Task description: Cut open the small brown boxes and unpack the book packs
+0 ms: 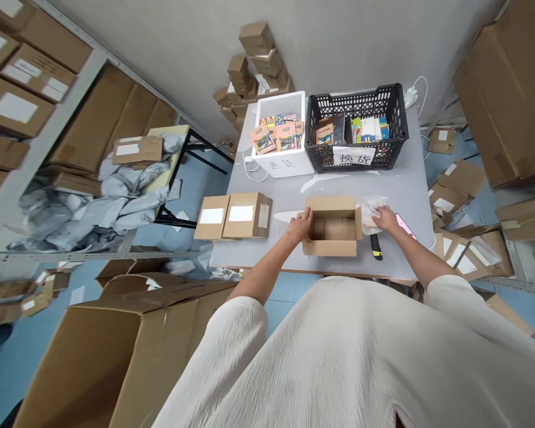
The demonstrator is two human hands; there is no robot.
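Beyond the fingers [309, 215], booklets [288, 135] are held in a white bin [285, 163], books [370, 129] in a black crate [386, 158]. Brown carton [330, 248], flaps open, is gripped at left edge by left hand [299, 226]; pale crinkled packet [370, 208] is pinched in right hand [386, 219].

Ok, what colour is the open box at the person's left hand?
The open box is plain brown, best seen in the head view.

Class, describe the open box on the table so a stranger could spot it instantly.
Find the grey table. Near its front edge, the person's left hand touches a brown box. Its flaps are spread open, unlike the two shut, labelled boxes to its left.
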